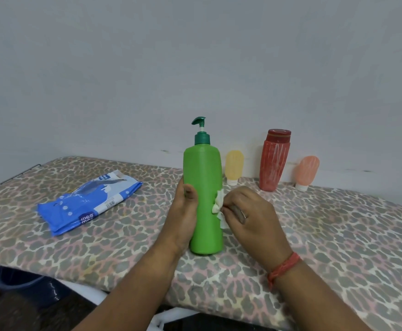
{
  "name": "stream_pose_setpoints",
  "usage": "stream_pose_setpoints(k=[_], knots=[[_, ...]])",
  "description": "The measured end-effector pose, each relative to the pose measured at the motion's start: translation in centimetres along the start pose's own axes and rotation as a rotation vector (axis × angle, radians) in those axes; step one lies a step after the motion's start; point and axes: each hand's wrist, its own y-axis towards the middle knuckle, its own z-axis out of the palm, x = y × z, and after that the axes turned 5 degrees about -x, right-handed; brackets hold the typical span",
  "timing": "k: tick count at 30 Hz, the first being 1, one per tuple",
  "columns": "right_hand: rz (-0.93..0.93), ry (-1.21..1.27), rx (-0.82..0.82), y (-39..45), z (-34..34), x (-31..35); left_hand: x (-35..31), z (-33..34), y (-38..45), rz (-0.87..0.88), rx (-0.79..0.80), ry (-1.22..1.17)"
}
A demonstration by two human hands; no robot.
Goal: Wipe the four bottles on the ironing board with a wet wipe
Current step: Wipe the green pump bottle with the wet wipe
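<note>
**Green Pump Bottle Held Between Both Hands, Wipe at Its Right Side**

The green pump bottle (203, 199) stands upright on the ironing board (338, 235), near the board's front edge. All positions below are referenced to this bottle.

Left hand (183, 216): fingers curled around the left side of the bottle at mid-height, thumb lying across the front face. The hand grips the bottle body.

Right hand (250, 213): fingers bent inward, pinching a crumpled white wet wipe (219, 206). The wipe is pressed against the right edge of the bottle, roughly level with the left thumb. A red thread band (283, 267) circles the right wrist.

Behind and right of the bottle, against the wall: a small yellow tube (234, 167) standing on its cap, just beside the bottle; a tall red bottle (274, 161) farther right; a small orange tube (306, 172) farthest right, tilted.

Well to the left of the bottle, a blue wipes pack (87, 201) lies flat on the board.
</note>
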Motion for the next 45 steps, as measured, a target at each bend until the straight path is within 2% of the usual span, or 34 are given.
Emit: stream_pose_setpoints(k=[5,8,13,19,24,26,29,34,38,40,43,45], knots=[[-0.027,-0.054,-0.137,5.5,0.3,1.6,-0.5,0.4,-0.2,-0.233,0.041,-0.313],[-0.090,-0.100,-0.146,8.3,0.7,2.7,-0.4,0.2,-0.1,-0.274,0.073,-0.393],[-0.189,-0.191,0.014,5.2,1.2,4.1,-0.2,-0.1,0.0,-0.309,0.054,-0.459],[-0.204,-0.125,0.252,-3.2,0.0,3.9,-0.9,-0.3,0.1,-0.379,0.064,-0.451],[-0.076,0.054,0.450,-3.1,-1.8,1.1,-0.3,-0.5,0.4,-0.347,0.015,-0.432],[-0.063,0.027,0.400,-2.3,-1.6,0.4,-0.3,-0.4,0.4,-0.331,0.013,-0.409],[0.027,0.024,0.180,-1.6,-0.7,0.3,-0.3,-0.2,0.3,-0.298,0.010,-0.403],[-0.002,0.103,0.214,-2.7,-0.8,-0.2,0.1,-0.4,0.5,-0.284,-0.026,-0.381],[0.042,0.067,0.018,-1.7,-0.2,-0.2,0.1,-0.1,0.4,-0.246,-0.063,-0.336],[-0.031,0.092,0.089,-2.0,-0.5,-0.2,0.2,-0.3,0.3,-0.232,-0.078,-0.351],[-0.121,0.142,0.370,-3.0,-1.4,-1.1,0.3,-0.4,0.3,-0.222,-0.087,-0.327],[-0.164,0.135,0.444,-3.3,-1.5,-1.3,0.2,-0.3,0.2,-0.200,-0.097,-0.283]])
